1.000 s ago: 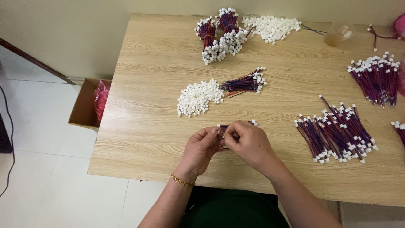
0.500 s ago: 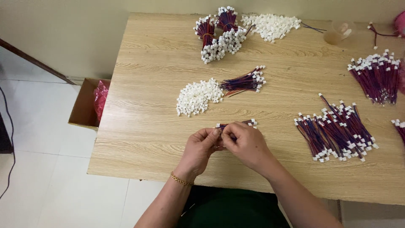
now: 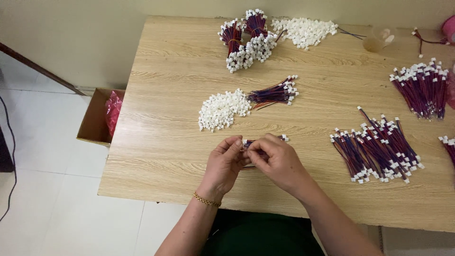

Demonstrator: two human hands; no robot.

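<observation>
Near table's front edge, left hand (image 3: pixel 226 163) and right hand (image 3: pixel 278 160) are pinching together on a short wire lead (image 3: pixel 265 140), seemingly seating its white connector; next needs another housing from the white pile (image 3: pixel 220 110).

A light wood-grain bench (image 3: pixel 156 142) is standing against a plain cream wall (image 3: pixel 71 38), with white floor tiles (image 3: pixel 42 199) showing at left, where an open cardboard box (image 3: pixel 92 118) holding red plastic is sitting beside it.
</observation>
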